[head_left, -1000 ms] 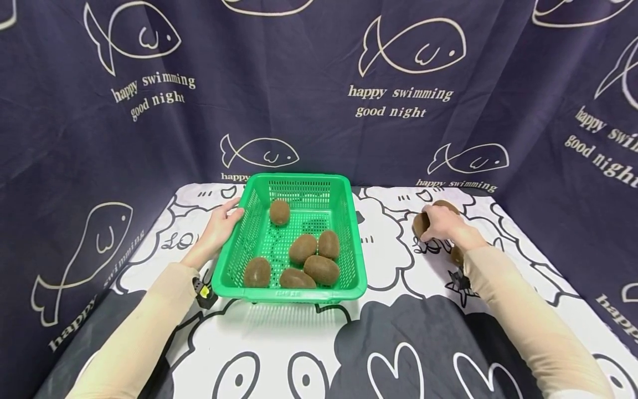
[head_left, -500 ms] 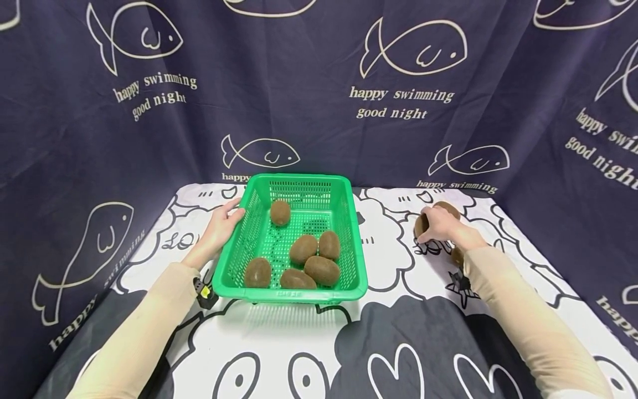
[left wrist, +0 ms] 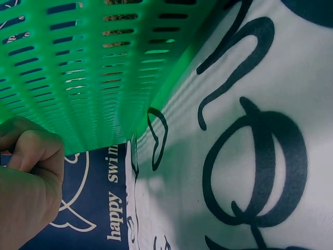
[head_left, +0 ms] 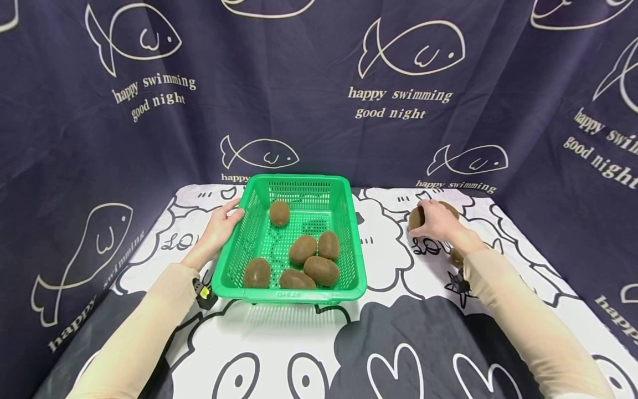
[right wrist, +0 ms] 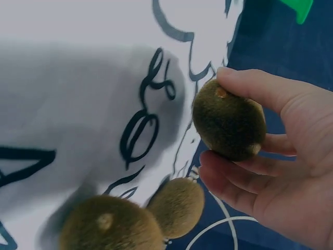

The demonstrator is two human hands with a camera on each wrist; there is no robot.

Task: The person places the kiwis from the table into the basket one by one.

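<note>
Pickup, I judge: my right hand [head_left: 441, 221] pinches a kiwi [right wrist: 229, 122], left hand [head_left: 219, 227] grips the basket [head_left: 319, 293]; next likely calls for carrying across.

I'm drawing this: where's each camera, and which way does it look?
Head: on the head, facing forward and down; green basket, left hand, right hand, sleeves.
Left wrist: worn there, facing the basket's side; left hand shows.
Right wrist: worn there, facing the held kiwi; right hand shows.
Shared: head and right wrist both show that kiwi.

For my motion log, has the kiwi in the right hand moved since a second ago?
Yes, slightly: in the head view, the kiwi has shifted left and upward against the lettering just below it.
</note>
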